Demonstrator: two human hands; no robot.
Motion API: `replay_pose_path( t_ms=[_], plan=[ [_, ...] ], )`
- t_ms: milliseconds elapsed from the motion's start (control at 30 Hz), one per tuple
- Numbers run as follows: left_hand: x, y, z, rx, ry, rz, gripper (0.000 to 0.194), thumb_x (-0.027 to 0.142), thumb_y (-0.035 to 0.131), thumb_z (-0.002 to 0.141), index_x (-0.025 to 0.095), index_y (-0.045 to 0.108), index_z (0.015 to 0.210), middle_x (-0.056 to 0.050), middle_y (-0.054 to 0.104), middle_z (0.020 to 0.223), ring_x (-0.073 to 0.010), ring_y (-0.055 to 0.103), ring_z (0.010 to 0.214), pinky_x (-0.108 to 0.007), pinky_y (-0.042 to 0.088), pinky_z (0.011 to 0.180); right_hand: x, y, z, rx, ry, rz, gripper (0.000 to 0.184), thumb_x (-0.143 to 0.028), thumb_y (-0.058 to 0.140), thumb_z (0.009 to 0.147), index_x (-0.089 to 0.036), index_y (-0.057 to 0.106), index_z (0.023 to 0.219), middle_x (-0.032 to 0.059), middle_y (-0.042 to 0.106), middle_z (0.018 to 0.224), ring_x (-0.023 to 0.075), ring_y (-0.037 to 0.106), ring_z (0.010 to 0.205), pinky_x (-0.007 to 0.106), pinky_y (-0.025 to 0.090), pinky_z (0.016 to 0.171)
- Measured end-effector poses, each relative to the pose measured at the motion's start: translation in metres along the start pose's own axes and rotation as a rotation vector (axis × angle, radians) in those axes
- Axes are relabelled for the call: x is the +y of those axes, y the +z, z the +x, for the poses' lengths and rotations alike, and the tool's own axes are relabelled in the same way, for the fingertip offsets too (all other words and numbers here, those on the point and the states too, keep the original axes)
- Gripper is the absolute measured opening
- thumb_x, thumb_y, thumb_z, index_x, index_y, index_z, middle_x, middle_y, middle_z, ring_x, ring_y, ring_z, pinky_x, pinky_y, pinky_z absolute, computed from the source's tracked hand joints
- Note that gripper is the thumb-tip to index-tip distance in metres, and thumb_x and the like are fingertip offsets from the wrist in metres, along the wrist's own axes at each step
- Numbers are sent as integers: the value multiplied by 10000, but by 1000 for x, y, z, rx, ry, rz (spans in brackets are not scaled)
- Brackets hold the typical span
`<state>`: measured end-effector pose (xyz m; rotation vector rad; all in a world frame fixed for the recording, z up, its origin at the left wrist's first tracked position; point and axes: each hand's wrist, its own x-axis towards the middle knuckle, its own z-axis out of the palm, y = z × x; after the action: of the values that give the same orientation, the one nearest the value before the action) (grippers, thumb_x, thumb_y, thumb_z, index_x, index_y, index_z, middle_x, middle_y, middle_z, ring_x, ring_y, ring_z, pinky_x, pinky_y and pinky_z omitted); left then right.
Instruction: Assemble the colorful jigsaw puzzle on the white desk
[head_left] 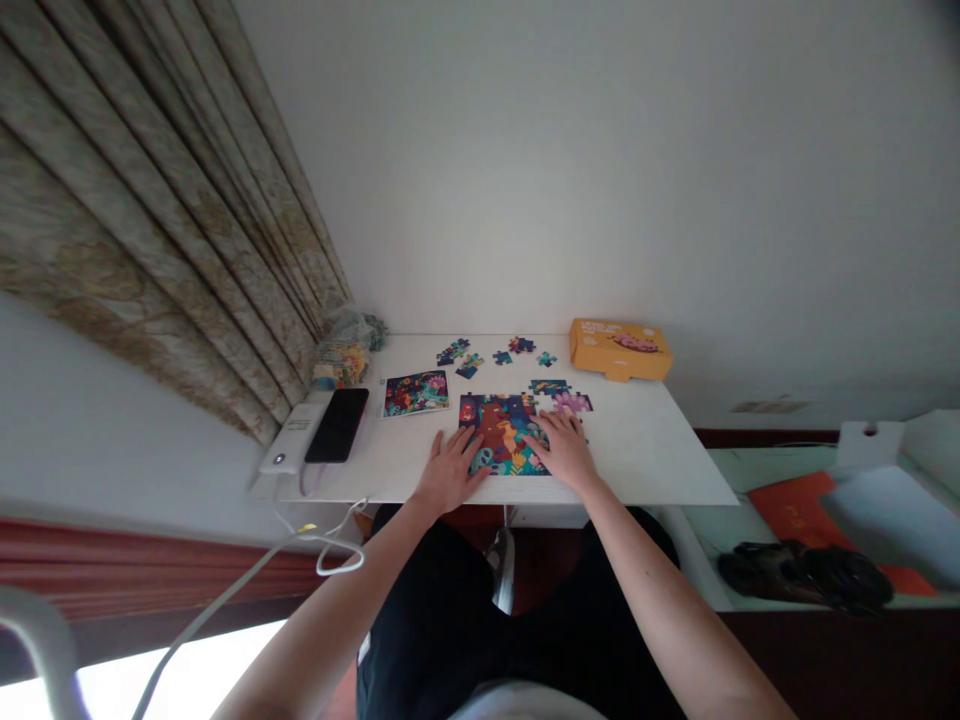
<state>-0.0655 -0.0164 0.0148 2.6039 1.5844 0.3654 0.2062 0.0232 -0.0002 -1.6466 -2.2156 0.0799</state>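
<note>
A partly joined jigsaw puzzle (496,428) lies flat near the front edge of the white table. My left hand (450,470) rests at its left side, fingers spread, with the fingertips on the puzzle's edge. Over the right part lies my right hand (561,450), its fingers stretched out flat and covering some of the pieces. Just beyond it are a joined pink section (573,402) and a dark blue section (549,387). Several loose puzzle pieces (470,365) are scattered toward the back. A picture card (415,393) with a colourful scene lies to the left.
A yellow puzzle box (621,350) stands at the back right against the wall. On the left are a black phone (337,425), a white power bank (291,438) and a plastic bag of things (341,355). A white cable (262,547) hangs off the table's left front.
</note>
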Motion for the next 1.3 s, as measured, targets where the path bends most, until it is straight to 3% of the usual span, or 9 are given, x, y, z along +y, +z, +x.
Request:
replay_pose_path(
  t_ms=[333,467,600,733,833,967,1167,1300],
  plan=[
    [-4,1,-6,47,40,-7,544,524,532,1009,205,576,1447,-156,547,1521,-318,490,1419,-589,284,1235,0,2,-5,1,-52,2,502,-567,433,1038,-239,664,1340,136,628,1435,327,535,1367,571,277,1214],
    [-7,4,-6,51,58,-5,582,526,512,1018,202,522,1501,-154,473,1589,-313,423,1479,-590,259,1250,13,2,2,3,-69,69,442,-523,459,1035,-245,687,1294,123,639,1417,297,539,1366,529,318,1214],
    [-9,8,-6,52,74,0,618,538,497,1022,234,454,1558,-130,405,1641,-300,361,1525,-582,238,1262,39,-1,23,44,7,55,433,-461,484,1020,-201,679,1306,147,625,1428,307,530,1373,505,387,1171],
    [-9,10,-5,41,65,-5,584,530,507,1018,232,507,1520,-128,459,1608,-295,403,1503,-575,236,1265,59,-1,45,-29,147,-24,461,-407,461,1021,-206,619,1405,155,578,1490,317,507,1396,510,402,1146],
    [-9,9,-4,42,62,-4,570,527,507,1016,224,531,1499,-131,462,1605,-293,405,1500,-572,225,1269,63,4,50,-79,181,-56,477,-395,424,1037,-221,581,1452,143,524,1552,317,466,1434,535,360,1170],
    [-8,7,-4,48,64,-18,562,524,509,1015,245,523,1503,-121,467,1603,-285,407,1500,-569,214,1273,60,12,45,-47,185,-65,476,-408,387,1052,-261,565,1469,109,495,1584,313,434,1460,564,297,1200],
    [-7,6,-5,52,65,-32,567,516,521,1011,243,517,1509,-126,461,1607,-292,408,1499,-579,223,1268,65,10,49,-3,162,-18,436,-391,434,1033,-252,629,1398,128,592,1484,321,503,1393,568,353,1163],
    [-8,7,-5,60,70,-34,564,514,529,1008,241,528,1501,-124,459,1608,-300,420,1491,-582,231,1267,69,5,80,57,129,73,384,-350,481,1011,-197,683,1300,138,691,1303,274,599,1262,431,446,1112]
  ],
)
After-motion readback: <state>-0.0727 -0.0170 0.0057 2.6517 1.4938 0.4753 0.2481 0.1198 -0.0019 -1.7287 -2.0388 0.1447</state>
